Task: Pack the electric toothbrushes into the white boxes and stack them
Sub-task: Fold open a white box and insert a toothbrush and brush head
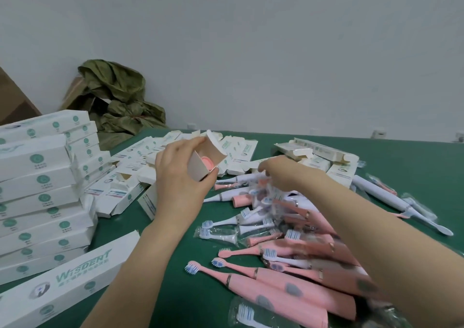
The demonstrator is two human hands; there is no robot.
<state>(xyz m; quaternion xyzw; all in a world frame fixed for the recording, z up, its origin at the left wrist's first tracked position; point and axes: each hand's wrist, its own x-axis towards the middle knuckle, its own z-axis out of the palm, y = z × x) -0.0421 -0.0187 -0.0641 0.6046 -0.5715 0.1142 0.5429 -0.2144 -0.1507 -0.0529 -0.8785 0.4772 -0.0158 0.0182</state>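
At table centre: left hand grips open box, pink toothbrush inside; right hand in brush pile, grip unclear. Box likely light, thin card, crushable; hold long edges.

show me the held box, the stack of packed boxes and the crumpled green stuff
open white box (196,164): head view, on its side panel
stack of white boxes (37,179): head view, front face of a middle box
crumpled green material (118,96): head view, its middle folds

Stacked boxes on worktop, my left; single box before them. Toothbrush pile my right. Loose boxes behind, middle. Held box in my left hand, over them, toothbrush inside.
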